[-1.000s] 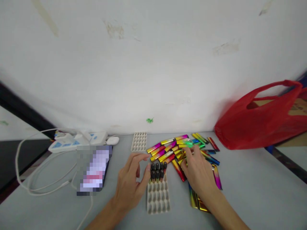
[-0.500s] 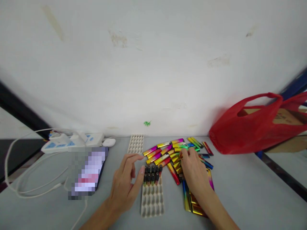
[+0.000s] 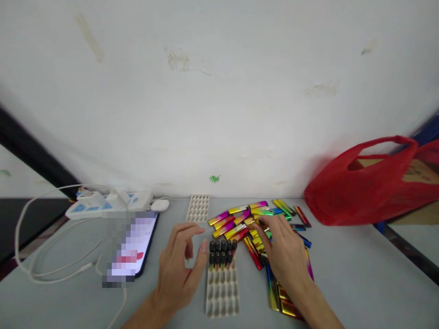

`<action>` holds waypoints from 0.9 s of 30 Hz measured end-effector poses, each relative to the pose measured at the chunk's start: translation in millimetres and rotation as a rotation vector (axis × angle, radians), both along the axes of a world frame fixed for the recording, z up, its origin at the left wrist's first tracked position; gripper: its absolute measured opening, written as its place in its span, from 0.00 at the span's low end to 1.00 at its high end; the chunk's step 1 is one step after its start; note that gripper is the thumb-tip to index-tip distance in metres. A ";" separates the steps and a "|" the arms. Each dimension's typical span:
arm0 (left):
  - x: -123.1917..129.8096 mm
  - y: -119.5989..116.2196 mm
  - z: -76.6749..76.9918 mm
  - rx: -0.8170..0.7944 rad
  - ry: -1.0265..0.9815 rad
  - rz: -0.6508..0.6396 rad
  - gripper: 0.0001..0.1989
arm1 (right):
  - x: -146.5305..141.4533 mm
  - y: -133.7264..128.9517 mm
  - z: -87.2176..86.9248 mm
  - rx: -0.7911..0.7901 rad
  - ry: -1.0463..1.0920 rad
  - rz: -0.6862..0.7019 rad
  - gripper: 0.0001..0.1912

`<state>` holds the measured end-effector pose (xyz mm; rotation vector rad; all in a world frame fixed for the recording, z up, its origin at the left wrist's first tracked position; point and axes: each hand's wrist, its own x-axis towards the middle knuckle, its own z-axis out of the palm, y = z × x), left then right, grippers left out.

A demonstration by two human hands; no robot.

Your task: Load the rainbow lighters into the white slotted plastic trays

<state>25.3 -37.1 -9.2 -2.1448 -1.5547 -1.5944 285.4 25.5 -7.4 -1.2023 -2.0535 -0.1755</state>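
Right now, holds the left hand (image 3: 180, 265) open just beside the near tray (image 3: 222, 292), with thumb and forefinger parted and nothing between. Reaches with the right hand (image 3: 286, 246) over the pile of shiny pieces (image 3: 236, 224), with fingers bent down among gold and green ones; cannot tell whether any piece sits in that grip, since the back of the hand hides much of it.

Has black-topped pieces (image 3: 223, 246) upright in the far end of the near tray, in two rows, five behind and four in front, with coloured lower parts showing. Shows bare hollows toward the near end. Spreads the shiny pieces flat and overlapping on the grey table (image 3: 343, 274), to the right of the near tray, in gold, magenta, red, green and blue, with longer shiny strips (image 3: 272, 290) partly under the right forearm.

Has a far tray (image 3: 198, 208) near the wall (image 3: 240, 114), well to the left a phone (image 3: 142, 242), white cables (image 3: 61, 278), a power strip (image 3: 109, 203) and a small white case (image 3: 160, 205), and at far right a red bag (image 3: 363, 187) with cardboard (image 3: 420, 171) inside.
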 end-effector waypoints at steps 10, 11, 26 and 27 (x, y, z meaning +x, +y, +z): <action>10.0 -9.9 9.5 -0.228 -0.347 -0.276 0.23 | -21.4 -36.6 -2.6 -0.056 0.515 0.533 0.19; 12.0 -10.0 9.4 -0.278 -0.436 -0.289 0.22 | -21.7 -38.7 -2.5 -0.041 0.458 0.557 0.22; 22.0 -13.2 16.3 -0.652 -0.957 -0.419 0.22 | -39.9 -58.6 -9.5 -0.455 0.470 0.559 0.15; 22.4 -13.3 15.7 -0.648 -0.955 -0.443 0.18 | -40.3 -59.2 -10.9 -0.440 0.459 0.552 0.16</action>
